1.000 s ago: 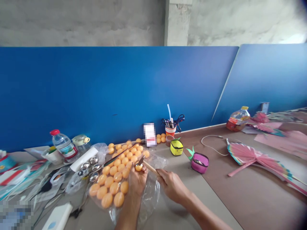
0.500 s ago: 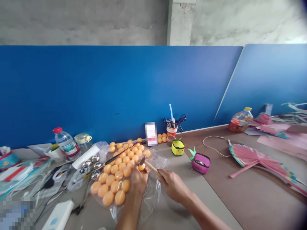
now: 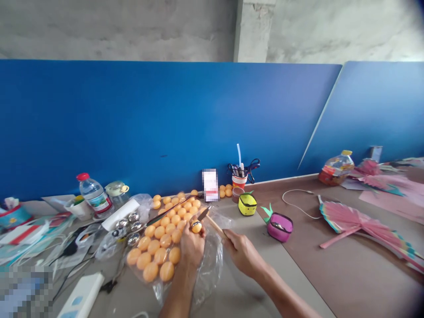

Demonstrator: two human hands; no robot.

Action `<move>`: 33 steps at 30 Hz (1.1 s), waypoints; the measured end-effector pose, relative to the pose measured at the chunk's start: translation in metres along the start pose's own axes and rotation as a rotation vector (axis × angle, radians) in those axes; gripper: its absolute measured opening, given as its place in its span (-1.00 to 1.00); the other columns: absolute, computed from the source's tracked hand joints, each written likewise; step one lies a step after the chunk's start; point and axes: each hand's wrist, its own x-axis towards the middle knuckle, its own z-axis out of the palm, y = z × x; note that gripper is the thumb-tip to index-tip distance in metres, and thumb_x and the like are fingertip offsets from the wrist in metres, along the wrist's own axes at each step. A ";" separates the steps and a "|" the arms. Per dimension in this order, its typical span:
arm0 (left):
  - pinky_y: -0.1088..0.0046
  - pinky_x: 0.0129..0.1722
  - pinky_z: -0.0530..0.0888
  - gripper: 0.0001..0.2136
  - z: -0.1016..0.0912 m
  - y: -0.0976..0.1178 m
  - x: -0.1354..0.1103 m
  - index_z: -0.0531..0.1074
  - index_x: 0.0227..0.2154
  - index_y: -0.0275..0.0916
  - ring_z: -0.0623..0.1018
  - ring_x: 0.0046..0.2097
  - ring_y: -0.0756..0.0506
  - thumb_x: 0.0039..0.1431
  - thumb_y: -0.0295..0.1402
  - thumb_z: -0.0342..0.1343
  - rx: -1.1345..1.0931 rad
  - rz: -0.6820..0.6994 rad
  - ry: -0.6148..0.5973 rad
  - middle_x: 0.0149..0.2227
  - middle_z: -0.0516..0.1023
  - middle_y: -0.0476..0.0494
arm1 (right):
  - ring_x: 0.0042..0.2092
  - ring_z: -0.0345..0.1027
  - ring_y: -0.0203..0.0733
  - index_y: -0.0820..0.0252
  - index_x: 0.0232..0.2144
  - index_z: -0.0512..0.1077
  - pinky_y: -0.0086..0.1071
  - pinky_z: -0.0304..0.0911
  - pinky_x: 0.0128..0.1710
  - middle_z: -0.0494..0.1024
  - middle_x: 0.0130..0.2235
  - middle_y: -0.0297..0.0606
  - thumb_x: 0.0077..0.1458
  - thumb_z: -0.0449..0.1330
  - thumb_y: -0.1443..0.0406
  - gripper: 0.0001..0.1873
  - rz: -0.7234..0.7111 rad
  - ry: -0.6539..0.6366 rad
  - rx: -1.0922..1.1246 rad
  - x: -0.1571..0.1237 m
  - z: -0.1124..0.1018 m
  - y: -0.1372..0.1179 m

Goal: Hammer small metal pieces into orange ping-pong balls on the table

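My left hand [image 3: 191,247] pinches an orange ball [image 3: 196,227] at its fingertips, above a clear plastic bag [image 3: 207,269]. My right hand [image 3: 241,252] grips the wooden handle of a spoon [image 3: 211,221], whose metal bowl sits just above and right of that ball. Several more orange balls [image 3: 162,243] lie packed together on the plastic to the left of my left hand. A long dark stick [image 3: 168,211] lies across them.
Silver balls [image 3: 130,225], a water bottle [image 3: 94,196], a white box [image 3: 81,297] and papers crowd the left. A yellow pouch [image 3: 247,204], a magenta pouch [image 3: 280,226], a pen cup [image 3: 239,180], a white cable [image 3: 300,203] and pink paper fans [image 3: 357,223] lie to the right. A blue partition [image 3: 165,123] stands behind.
The spoon's bowl has lifted off the ball and swung a little up and right. My left hand keeps the ball. The view has shifted slightly left.
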 end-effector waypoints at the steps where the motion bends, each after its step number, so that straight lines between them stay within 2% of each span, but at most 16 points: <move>1: 0.43 -0.55 0.34 -0.82 0.000 0.000 0.000 0.45 -0.26 -0.23 0.41 -0.50 -0.05 0.19 -0.29 0.01 -0.033 -0.009 0.002 -0.40 0.51 -0.18 | -0.49 0.14 -0.28 0.15 -0.37 0.32 -0.44 0.00 -0.45 0.32 -0.52 -0.38 0.21 -0.04 0.30 -0.83 -0.015 0.013 0.016 0.000 -0.001 0.000; 4: 0.47 -0.56 0.32 -0.82 -0.002 0.000 0.001 0.46 -0.20 -0.24 0.42 -0.49 -0.03 0.17 -0.37 0.03 -0.115 -0.034 -0.002 -0.38 0.52 -0.17 | -0.49 0.14 -0.28 0.18 -0.35 0.35 -0.43 0.00 -0.46 0.35 -0.51 -0.36 0.22 -0.04 0.29 -0.81 -0.031 0.027 0.017 0.000 -0.001 -0.002; 8: 0.47 -0.55 0.32 -0.85 -0.004 -0.002 0.000 0.48 -0.22 -0.21 0.40 -0.50 -0.02 0.15 -0.45 0.10 -0.090 -0.027 0.007 -0.39 0.50 -0.11 | -0.48 0.16 -0.28 0.20 -0.35 0.39 -0.43 0.00 -0.45 0.40 -0.50 -0.32 0.18 -0.02 0.35 -0.81 0.030 -0.031 -0.048 0.001 0.001 -0.001; 13: 0.49 -0.53 0.33 -0.89 -0.004 -0.002 -0.004 0.44 -0.27 -0.20 0.41 -0.48 -0.01 0.12 -0.38 0.19 -0.137 -0.046 0.005 -0.43 0.47 -0.05 | -0.47 0.17 -0.26 0.19 -0.32 0.37 -0.42 0.01 -0.45 0.36 -0.50 -0.33 0.21 -0.05 0.32 -0.81 -0.023 0.043 0.022 0.001 0.004 0.002; 16: 0.49 -0.51 0.35 -0.86 -0.005 0.001 -0.005 0.41 -0.30 -0.20 0.40 -0.49 0.00 0.09 -0.34 0.22 -0.195 -0.116 -0.030 -0.47 0.43 -0.03 | -0.49 0.15 -0.26 0.17 -0.38 0.34 -0.42 0.00 -0.45 0.32 -0.52 -0.36 0.18 -0.04 0.32 -0.83 -0.006 0.001 0.011 0.001 0.007 0.002; 19: 0.48 -0.51 0.34 -0.84 -0.005 0.002 -0.003 0.39 -0.32 -0.20 0.37 -0.51 0.00 0.09 -0.29 0.23 -0.249 -0.125 -0.058 -0.49 0.41 -0.03 | -0.49 0.12 -0.27 0.17 -0.40 0.32 -0.43 -0.01 -0.46 0.29 -0.54 -0.38 0.17 -0.03 0.32 -0.83 -0.004 -0.007 0.032 0.001 0.008 0.001; 22: 0.48 -0.55 0.31 -0.86 -0.002 0.002 -0.002 0.36 -0.36 -0.18 0.34 -0.54 0.01 0.13 -0.27 0.19 -0.237 -0.101 -0.014 -0.53 0.39 -0.01 | -0.50 0.13 -0.28 0.16 -0.37 0.32 -0.44 0.00 -0.47 0.30 -0.52 -0.38 0.20 -0.04 0.29 -0.83 -0.021 0.025 0.057 0.000 0.009 0.001; 26: 0.49 -0.57 0.29 -0.89 0.002 0.000 -0.005 0.35 -0.34 -0.16 0.31 -0.57 0.01 0.15 -0.29 0.17 -0.170 -0.104 0.042 -0.58 0.32 0.05 | -0.49 0.17 -0.28 0.14 -0.39 0.33 -0.45 -0.02 -0.46 0.36 -0.51 -0.36 0.17 -0.01 0.33 -0.85 -0.025 -0.016 -0.023 -0.001 0.009 0.000; 30: 0.50 -0.56 0.30 -0.87 0.002 0.001 -0.006 0.35 -0.31 -0.18 0.35 -0.55 0.00 0.16 -0.28 0.16 -0.153 -0.088 0.070 -0.53 0.38 0.03 | -0.47 0.20 -0.27 0.15 -0.35 0.35 -0.46 0.01 -0.45 0.41 -0.48 -0.33 0.22 -0.04 0.29 -0.81 -0.034 0.013 -0.002 -0.001 0.007 -0.002; 33: 0.50 -0.57 0.30 -0.86 0.000 0.002 -0.004 0.39 -0.25 -0.21 0.35 -0.56 0.00 0.15 -0.31 0.14 -0.145 -0.112 0.086 -0.53 0.38 0.01 | -0.47 0.22 -0.25 0.16 -0.35 0.36 -0.45 0.00 -0.45 0.43 -0.48 -0.31 0.21 -0.03 0.31 -0.82 0.003 -0.022 -0.046 -0.002 0.005 -0.003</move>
